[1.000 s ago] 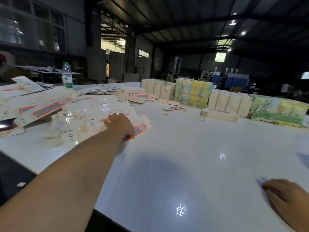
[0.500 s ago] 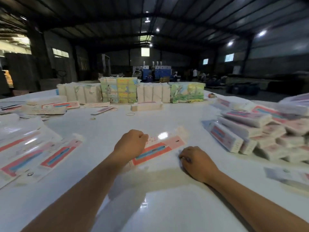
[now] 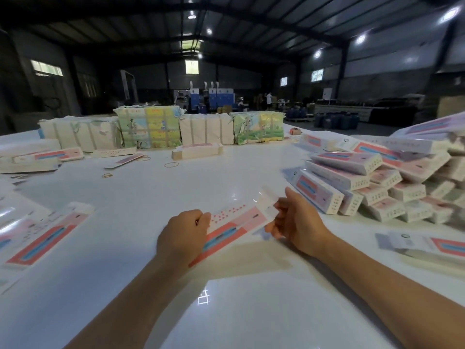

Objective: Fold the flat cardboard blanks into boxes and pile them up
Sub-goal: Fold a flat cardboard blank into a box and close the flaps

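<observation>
Flat blanks (image 3: 42, 238) lie at the left edge of the white table (image 3: 141, 197). Left hand (image 3: 183, 235), fingers curled, grips the near end of one cardboard blank (image 3: 234, 222), held mid-table. Right hand (image 3: 294, 220) pinches its far flap. Folded boxes (image 3: 364, 180) piled at right.

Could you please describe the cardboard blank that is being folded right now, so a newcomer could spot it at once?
On the white table, left of the pile of folded boxes, look between the two hands. The left hand and right hand grip a pink, red and blue cardboard blank; unlike the other flat blanks at the left, it is held.
</observation>
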Tool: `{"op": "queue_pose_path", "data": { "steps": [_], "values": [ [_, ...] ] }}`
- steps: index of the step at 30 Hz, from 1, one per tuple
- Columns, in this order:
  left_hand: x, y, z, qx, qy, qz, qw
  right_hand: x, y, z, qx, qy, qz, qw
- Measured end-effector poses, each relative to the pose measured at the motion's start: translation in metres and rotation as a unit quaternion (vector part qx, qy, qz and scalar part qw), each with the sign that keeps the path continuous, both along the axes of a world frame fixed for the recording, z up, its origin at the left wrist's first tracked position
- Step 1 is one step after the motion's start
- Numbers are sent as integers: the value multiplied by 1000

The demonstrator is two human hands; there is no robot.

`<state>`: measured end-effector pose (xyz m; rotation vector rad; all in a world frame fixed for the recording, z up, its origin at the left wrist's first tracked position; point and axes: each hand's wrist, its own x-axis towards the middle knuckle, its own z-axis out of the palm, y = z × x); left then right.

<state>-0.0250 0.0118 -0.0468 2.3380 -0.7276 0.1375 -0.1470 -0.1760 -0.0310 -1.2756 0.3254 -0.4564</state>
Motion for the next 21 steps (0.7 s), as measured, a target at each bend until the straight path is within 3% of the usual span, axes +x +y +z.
{"op": "queue_pose_path", "data": {
  "steps": [3, 6, 8, 11, 14, 17, 19, 21],
  "values": [
    [-6, -1, 4, 27, -34, -16, 999, -2, 4, -2, -68, 19, 17, 997],
    [-14, -5, 7, 108, -194, -38, 974, -2, 4, -4, -110, 38, -44, 992],
    [-22, -9, 7, 165, -225, -55, 959, -2, 3, -2, -113, 38, -66, 991],
    [-24, -14, 4, 219, -240, -48, 944, -3, 2, -1, -119, 50, -67, 989],
    [-21, -16, 8, 179, -216, -43, 959, -1, 4, -1, -100, 44, -68, 992],
    [-19, -13, 13, 143, -178, -15, 974, -2, 1, 0, -63, -12, -153, 986],
    [-18, -10, 15, 128, -145, -4, 981, -6, -1, -1, -126, -40, -227, 965],
    [-17, -10, 16, 116, -128, -5, 985, -8, 6, -3, -231, -53, -235, 943]
  ]
}}
